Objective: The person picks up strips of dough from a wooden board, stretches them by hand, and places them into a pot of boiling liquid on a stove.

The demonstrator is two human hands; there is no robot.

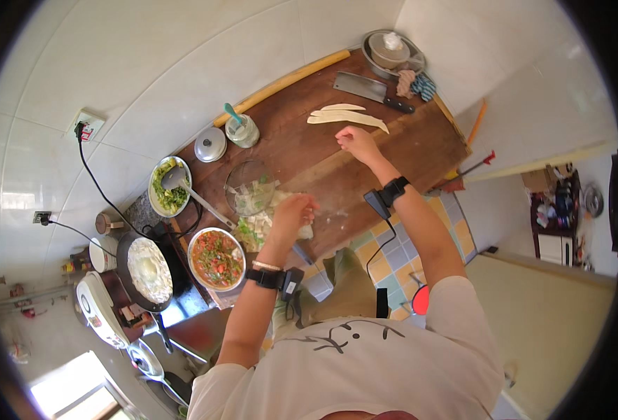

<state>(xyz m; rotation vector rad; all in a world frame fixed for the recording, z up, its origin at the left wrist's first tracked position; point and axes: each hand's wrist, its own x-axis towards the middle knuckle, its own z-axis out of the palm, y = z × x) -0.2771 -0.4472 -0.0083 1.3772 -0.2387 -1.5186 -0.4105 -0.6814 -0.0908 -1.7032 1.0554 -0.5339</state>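
Note:
My left hand (pixel 294 212) hovers over or touches a heap of pale cut pieces and green leaves (pixel 256 231) on the wooden worktop (pixel 319 173). Its fingers are curled, and whether they hold anything is hidden. Beside it lies a round mesh strainer (pixel 250 188). A grey handle (pixel 303 254) juts out below this hand, its other end covered. My right hand (pixel 358 144) is raised with bent fingers just short of several pale dough strips (pixel 348 116); its grip is not clear. Beyond the strips rests a cleaver (pixel 361 86) with a black handle.
Left of my left hand stand a bowl of chopped red and green food (pixel 217 260) and a plate of greens (pixel 171 191) with a ladle (pixel 198 197). A pan (pixel 149 270) holds whitish food. Along the wall are a jar (pixel 242 131), a metal lid (pixel 210 144) and a rolling pin (pixel 293 84).

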